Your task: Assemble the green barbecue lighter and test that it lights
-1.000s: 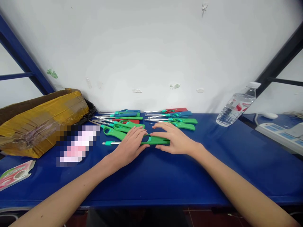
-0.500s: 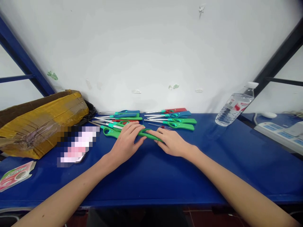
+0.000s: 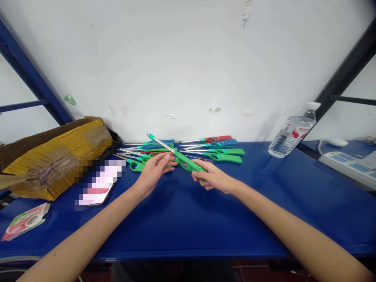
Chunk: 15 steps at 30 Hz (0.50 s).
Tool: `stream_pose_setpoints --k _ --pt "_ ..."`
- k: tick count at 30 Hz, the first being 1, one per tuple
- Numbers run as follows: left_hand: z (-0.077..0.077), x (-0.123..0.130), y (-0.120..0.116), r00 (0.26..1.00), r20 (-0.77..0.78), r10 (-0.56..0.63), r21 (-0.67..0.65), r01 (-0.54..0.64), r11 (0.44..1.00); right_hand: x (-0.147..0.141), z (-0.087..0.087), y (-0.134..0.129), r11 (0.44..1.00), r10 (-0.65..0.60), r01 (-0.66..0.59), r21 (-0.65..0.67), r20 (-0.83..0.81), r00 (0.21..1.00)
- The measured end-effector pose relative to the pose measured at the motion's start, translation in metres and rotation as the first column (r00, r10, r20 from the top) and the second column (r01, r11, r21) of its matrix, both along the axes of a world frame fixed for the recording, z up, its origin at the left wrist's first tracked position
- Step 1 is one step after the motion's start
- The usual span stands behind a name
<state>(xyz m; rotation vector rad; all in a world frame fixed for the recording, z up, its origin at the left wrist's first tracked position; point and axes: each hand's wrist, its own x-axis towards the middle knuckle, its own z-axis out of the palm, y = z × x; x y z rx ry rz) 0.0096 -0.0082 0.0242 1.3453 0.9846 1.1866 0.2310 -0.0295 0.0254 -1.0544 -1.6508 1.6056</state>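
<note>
My right hand is wrapped round the handle of a green lighter, whose metal rod slants up to the left and ends in a teal tip. My left hand is beside it, fingers apart, with nothing visible in its grasp. Behind my left hand lies a left group of long lighters in green, blue and red. To the right, a second group holds a red lighter, a blue lighter and green lighters, rods pointing left.
A taped yellow box and a phone lie at the left, with a torn card nearer the front. A water bottle stands at the back right, near a white power strip.
My left hand has let go of the green lighter and opened. The lighter, held in my right hand, now has its rod raised towards the upper left.
</note>
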Motion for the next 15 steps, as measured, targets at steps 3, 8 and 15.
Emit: stream_pose_setpoints --k 3,8,15 --pt "0.0 -0.001 0.002 0.989 0.112 -0.099 -0.055 0.106 0.993 -0.003 0.002 -0.003 0.985 0.031 -0.043 -0.167 -0.072 0.997" --pt "-0.005 0.0 0.003 0.94 0.315 -0.133 -0.229 0.212 0.95 -0.005 0.0 -0.004 0.962 0.062 -0.085 -0.26 -0.098 0.993" --pt "-0.016 0.004 0.003 0.903 0.404 -0.148 -0.307 0.286 0.908 -0.011 -0.001 -0.009 0.927 0.043 -0.072 -0.368 -0.087 0.995"
